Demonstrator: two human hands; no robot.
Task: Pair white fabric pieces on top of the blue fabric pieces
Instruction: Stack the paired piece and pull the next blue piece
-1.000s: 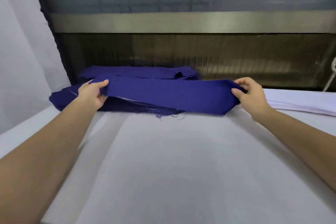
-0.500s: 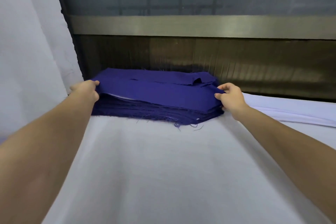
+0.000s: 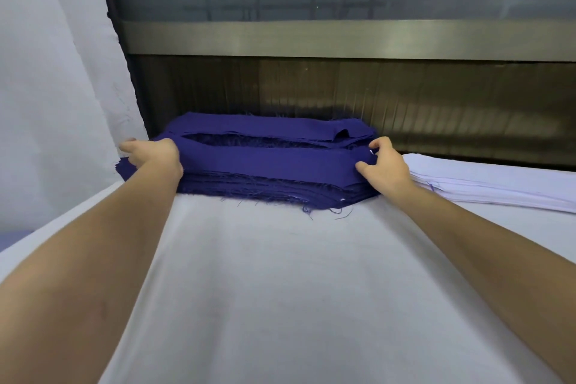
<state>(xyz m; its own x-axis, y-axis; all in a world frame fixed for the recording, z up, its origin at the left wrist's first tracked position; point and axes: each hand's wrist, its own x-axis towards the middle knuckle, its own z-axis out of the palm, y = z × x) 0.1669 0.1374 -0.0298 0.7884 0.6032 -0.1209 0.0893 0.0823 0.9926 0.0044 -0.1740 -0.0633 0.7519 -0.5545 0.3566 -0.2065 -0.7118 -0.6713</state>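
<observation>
— Where's the blue fabric?

— The blue fabric stack [image 3: 265, 187] sits at the far edge of the table [image 3: 280, 290], against a dark panel under a metal rail [image 3: 311, 37]. Its front edges are frayed, with loose threads hanging onto the table. More blue fabric [image 3: 265, 129] lies just behind it.

— And the white?

— The white fabric stack [image 3: 486, 181] lies flat just to the right of the blue one, on the same table.

— What are the hands doing?

— The right hand [image 3: 385, 165] is at the right end of the top blue piece [image 3: 268, 160]. Its thumb lies against the front of the piece, its fingers [image 3: 378, 143] curl over the top, and together they pinch that end. The left hand [image 3: 156, 157] lies over the left end of the same piece, fingers pointing left past the stack. Its back hides the grasp, so I cannot tell whether it grips or only rests there.

— Anything else?

— A white curtain [image 3: 46, 103] hangs on the left.
</observation>
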